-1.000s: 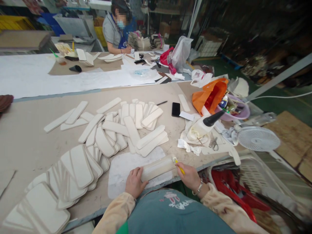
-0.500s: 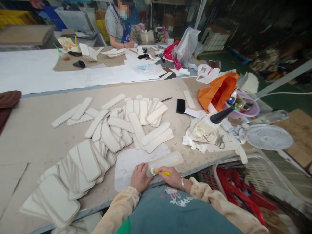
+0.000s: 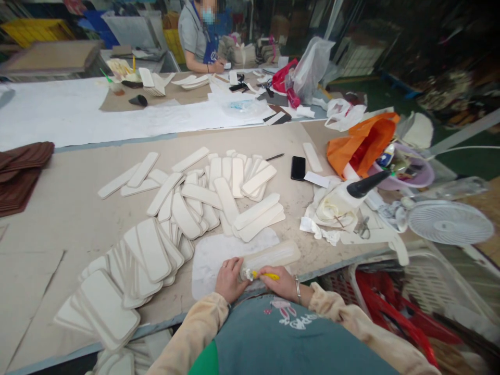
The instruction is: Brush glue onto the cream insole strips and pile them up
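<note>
A long pale strip with rounded ends [image 3: 287,252] lies on the table close in front of me, with a whitish wet-looking streak along it. My left hand [image 3: 230,279] grips its left end, thumb on the near side and fingers on the far side. In my closed right hand [image 3: 284,284] is a yellow-handled brush [image 3: 269,276]; its white-coated head touches the strip near my left thumb. Beneath the strip's left part lies a thin white sheet [image 3: 207,250]. Heaped beyond and to the left are many loose cream rounded strips [image 3: 201,197] and wider rounded panels [image 3: 109,307].
Right of the strip stand a white container with a black spout [image 3: 336,200], scissors [image 3: 363,227] and a white round grille [image 3: 449,222]. A phone [image 3: 298,168] and an orange bag [image 3: 361,146] lie farther back. Brown stacked pieces [image 3: 23,177] sit left. A co-worker [image 3: 199,39] stands across.
The view has shifted slightly left, so everything appears farther right. Both hands stay at the strip's left end, with the brush still in my right hand.
</note>
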Action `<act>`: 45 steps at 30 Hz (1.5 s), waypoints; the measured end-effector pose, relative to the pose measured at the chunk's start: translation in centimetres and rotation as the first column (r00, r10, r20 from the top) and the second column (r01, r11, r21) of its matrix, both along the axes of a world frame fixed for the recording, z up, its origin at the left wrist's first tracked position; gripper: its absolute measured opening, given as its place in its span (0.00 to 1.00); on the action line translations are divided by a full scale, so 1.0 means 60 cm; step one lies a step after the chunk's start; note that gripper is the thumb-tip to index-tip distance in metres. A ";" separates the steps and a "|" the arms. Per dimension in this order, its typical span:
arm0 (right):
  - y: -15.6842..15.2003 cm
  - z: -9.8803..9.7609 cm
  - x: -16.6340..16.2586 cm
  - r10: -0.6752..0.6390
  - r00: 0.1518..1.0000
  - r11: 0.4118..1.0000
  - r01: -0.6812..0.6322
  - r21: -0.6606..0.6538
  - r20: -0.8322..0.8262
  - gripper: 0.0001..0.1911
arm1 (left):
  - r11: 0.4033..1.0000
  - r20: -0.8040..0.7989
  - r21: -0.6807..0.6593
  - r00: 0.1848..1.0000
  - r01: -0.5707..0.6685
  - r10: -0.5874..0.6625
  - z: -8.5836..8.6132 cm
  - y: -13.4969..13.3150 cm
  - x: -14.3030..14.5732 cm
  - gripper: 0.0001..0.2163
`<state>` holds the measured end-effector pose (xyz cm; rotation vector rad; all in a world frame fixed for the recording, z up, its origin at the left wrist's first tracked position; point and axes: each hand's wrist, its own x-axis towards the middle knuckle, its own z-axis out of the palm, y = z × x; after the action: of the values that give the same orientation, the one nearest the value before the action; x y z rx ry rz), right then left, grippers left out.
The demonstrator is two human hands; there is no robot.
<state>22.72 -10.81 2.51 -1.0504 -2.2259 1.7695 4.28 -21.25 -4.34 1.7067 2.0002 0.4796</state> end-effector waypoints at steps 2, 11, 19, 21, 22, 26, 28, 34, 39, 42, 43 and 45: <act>0.006 -0.005 0.010 -0.015 1.000 0.997 0.013 0.076 0.022 0.12 | 1.000 -0.001 -0.005 1.000 -0.005 0.005 -0.001 0.000 0.001 0.31; 0.012 0.010 0.044 -0.111 0.994 0.993 0.111 -0.027 0.008 0.12 | 1.000 -0.003 0.015 1.000 -0.018 0.018 -0.001 0.003 0.000 0.32; 0.019 -0.027 0.010 -0.296 0.955 0.942 0.297 -0.157 0.030 0.12 | 1.000 -0.021 -0.010 1.000 -0.017 0.017 0.000 0.005 0.004 0.31; 0.034 -0.034 0.036 -0.375 0.925 0.914 0.379 -0.142 0.058 0.13 | 1.000 -0.019 -0.019 1.000 -0.013 0.013 0.000 0.004 0.004 0.31; 0.042 -0.035 0.051 -0.406 0.911 0.901 0.412 -0.132 0.070 0.13 | 1.000 -0.019 -0.021 1.000 -0.013 0.013 -0.001 0.004 0.004 0.30; 0.077 -0.029 0.114 -0.485 0.867 0.873 0.489 -0.004 0.110 0.14 | 1.000 -0.032 -0.012 0.999 -0.017 0.016 -0.007 0.004 0.004 0.29; 0.090 -0.021 0.142 -0.496 0.859 0.865 0.478 0.153 0.126 0.14 | 1.000 -0.041 0.000 0.999 -0.010 0.010 -0.011 0.003 0.003 0.29; 0.081 -0.001 0.164 -0.392 0.911 0.795 0.268 0.544 0.125 0.14 | 1.000 -0.040 0.028 0.999 0.013 -0.011 -0.019 0.005 0.000 0.28; 0.034 0.001 0.114 -0.134 0.930 0.742 -0.135 0.657 0.342 0.13 | 0.998 -0.057 0.052 0.998 0.026 -0.023 -0.022 0.004 -0.001 0.28; 0.014 0.002 0.078 0.047 0.961 0.778 -0.207 0.593 0.274 0.12 | 0.997 -0.070 0.064 0.997 0.043 -0.039 -0.024 0.004 -0.002 0.28; 0.010 0.002 0.068 0.087 0.973 0.804 -0.196 0.561 0.215 0.12 | 0.997 -0.071 0.065 0.997 0.048 -0.043 -0.024 0.004 -0.003 0.28; 0.005 0.000 0.052 0.110 0.989 0.868 -0.143 0.476 0.096 0.12 | 0.997 -0.071 0.065 0.996 0.051 -0.046 -0.024 0.004 -0.003 0.28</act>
<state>25.86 -10.52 2.50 -0.8740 -2.6294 1.1169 4.09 -21.03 -5.78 1.8316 2.0065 0.4816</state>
